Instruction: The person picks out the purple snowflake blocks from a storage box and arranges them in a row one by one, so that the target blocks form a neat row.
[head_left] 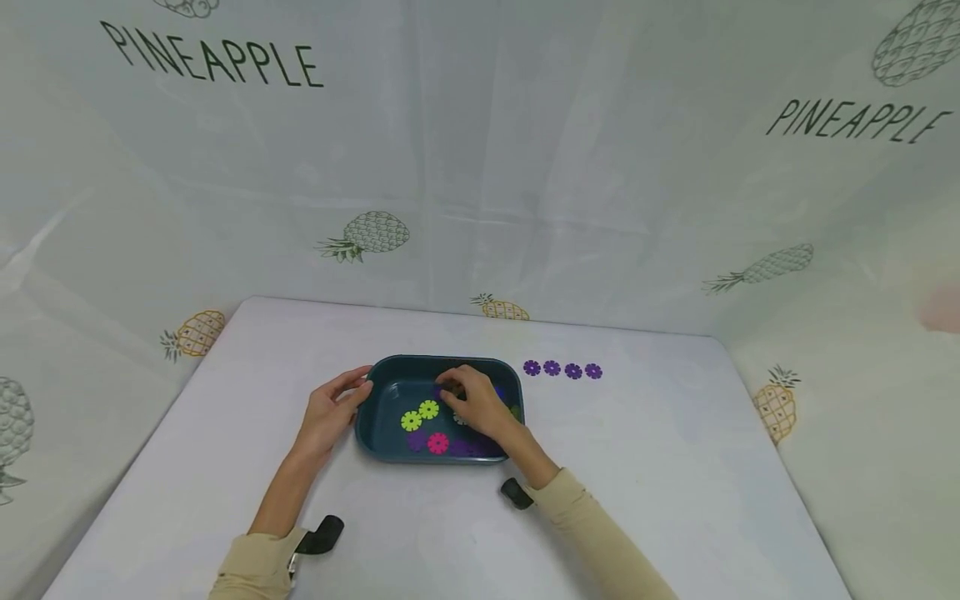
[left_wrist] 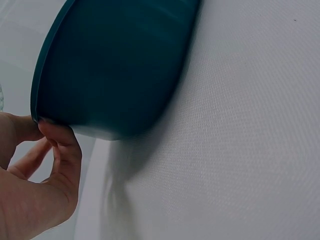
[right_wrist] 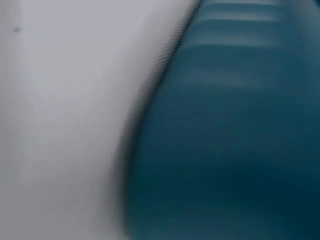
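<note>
Progress partial, likely: four purple discs [head_left: 552, 367] on table [head_left: 675, 467] right of tray [head_left: 442, 357]; yellow discs [head_left: 411, 421], pink disc [head_left: 438, 442], purple ones [head_left: 416, 442] inside. Left hand [head_left: 328, 414] pinches tray rim; right hand [head_left: 482, 405] half-curled inside, can't tell hold.

The right hand [head_left: 478, 402] is covering some flower-shaped pieces [head_left: 460, 420], its fingers [head_left: 457, 377] obscuring any grip; the tray [right_wrist: 225, 125] is blurring in the right wrist view.

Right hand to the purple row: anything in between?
Yes, the tray's right rim: the right hand is over the tray's interior, and the purple row lies on the table beyond that end. Nothing else visibly blocks.
</note>
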